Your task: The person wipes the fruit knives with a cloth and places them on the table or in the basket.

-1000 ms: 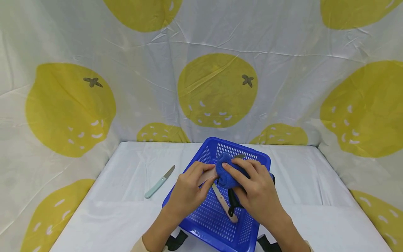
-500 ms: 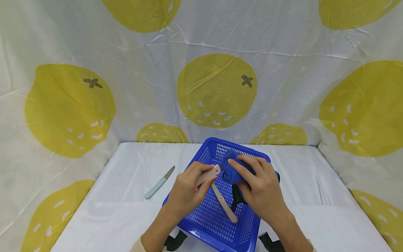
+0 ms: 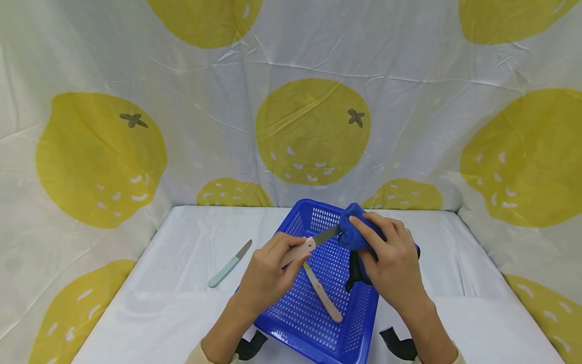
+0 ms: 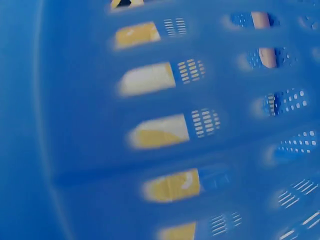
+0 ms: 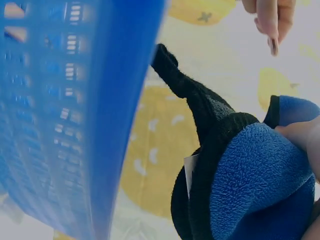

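My left hand (image 3: 268, 270) pinches the pale pink handle of a knife (image 3: 297, 251), its blade pointing up and right over the basket. In my right hand (image 3: 395, 265) is a bunched blue cloth (image 3: 354, 230) with black trim, right at the blade's tip; the tip itself is hidden. The right wrist view shows the fuzzy cloth (image 5: 255, 170) close up, a black edge and strap hanging from it. A second pink-handled knife (image 3: 324, 299) lies in the blue basket (image 3: 284, 338) below my hands. The basket's slotted wall (image 4: 85, 130) fills the left wrist view.
A mint-handled knife (image 3: 224, 272) lies on the white-covered table (image 3: 173, 313), left of the basket. Behind the table hangs a white curtain (image 3: 204, 111) with yellow lemon prints. The basket's side wall (image 5: 120, 100) stands close beside the right wrist.
My right hand has slid the cloth up and right along the blade, away from the handle, so most of the blade now shows. My left hand has stayed nearly in place with the knife.
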A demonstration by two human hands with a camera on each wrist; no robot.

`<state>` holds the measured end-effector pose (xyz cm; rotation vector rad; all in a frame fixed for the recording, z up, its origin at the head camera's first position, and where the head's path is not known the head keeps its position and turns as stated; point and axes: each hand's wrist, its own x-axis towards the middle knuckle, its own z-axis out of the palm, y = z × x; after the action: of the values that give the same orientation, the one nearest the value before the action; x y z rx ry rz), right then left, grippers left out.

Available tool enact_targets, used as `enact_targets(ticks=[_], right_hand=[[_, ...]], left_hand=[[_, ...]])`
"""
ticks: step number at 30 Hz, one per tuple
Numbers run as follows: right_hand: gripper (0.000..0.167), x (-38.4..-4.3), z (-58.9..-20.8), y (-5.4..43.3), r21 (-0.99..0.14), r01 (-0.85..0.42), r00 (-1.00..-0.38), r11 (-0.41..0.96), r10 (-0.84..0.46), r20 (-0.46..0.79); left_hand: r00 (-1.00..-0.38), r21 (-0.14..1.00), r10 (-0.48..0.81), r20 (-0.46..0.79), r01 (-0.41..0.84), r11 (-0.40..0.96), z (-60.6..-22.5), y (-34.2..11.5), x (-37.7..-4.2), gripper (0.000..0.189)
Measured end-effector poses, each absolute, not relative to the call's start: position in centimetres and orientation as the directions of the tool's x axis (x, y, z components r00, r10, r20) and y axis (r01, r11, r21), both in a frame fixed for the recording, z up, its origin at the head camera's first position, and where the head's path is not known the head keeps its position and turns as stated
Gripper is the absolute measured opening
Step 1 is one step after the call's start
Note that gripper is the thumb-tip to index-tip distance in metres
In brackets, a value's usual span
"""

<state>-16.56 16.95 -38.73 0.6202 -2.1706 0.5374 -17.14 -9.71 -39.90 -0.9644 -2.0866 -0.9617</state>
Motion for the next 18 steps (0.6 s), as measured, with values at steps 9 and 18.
enact_targets(ticks=[9,18], right_hand=[[0.053,-16.4,-38.2,17.8,-0.243,-0.606,-0.536,0.757,-0.163,0.828],[0.042,-14.9,-37.6,15.4,-0.168,-0.705,-0.468,0.689,-0.272,0.841]], left_hand=[[-0.587,0.395,0.327,0.741,0.774,0.496,-39.6,-10.2,-17.1,0.031],[-0.583,0.394,0.312,0.75,0.773,0.498,-39.7,-9.7,-17.0,0.033]])
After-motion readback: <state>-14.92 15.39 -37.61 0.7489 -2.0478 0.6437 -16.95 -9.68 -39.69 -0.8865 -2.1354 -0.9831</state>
